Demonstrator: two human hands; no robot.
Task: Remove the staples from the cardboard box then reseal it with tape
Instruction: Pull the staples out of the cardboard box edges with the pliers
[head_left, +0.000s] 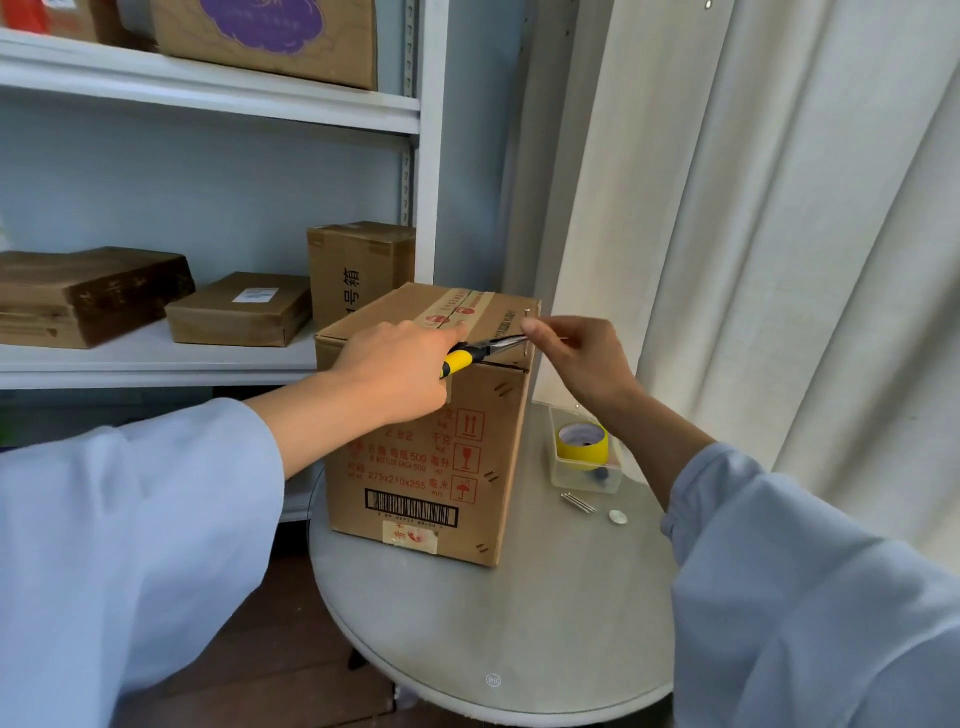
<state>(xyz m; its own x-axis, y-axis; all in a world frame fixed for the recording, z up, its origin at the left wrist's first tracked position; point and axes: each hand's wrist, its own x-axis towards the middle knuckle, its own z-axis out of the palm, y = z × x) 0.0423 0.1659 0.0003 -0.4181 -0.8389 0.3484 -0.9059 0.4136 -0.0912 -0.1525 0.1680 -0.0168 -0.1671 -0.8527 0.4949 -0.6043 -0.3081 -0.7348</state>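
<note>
A brown cardboard box (415, 467) with red print and a barcode stands upright on a round grey table (493, 623). My left hand (400, 364) grips yellow-and-black needle-nose pliers (483, 351), whose tips reach the box's top right edge. My right hand (571, 358) hovers at that same edge and pinches a thin metal staple (558, 340) between its fingertips. A staple still sticks up at the box's top corner (527, 312). A yellow tape roll (582, 441) sits in a clear plastic tray (587, 480) right of the box.
Pulled staples (577, 502) and a small round disc (617, 516) lie on the table by the tray. A white shelf (156, 358) on the left holds several brown boxes. A pale curtain (779, 234) hangs at the right.
</note>
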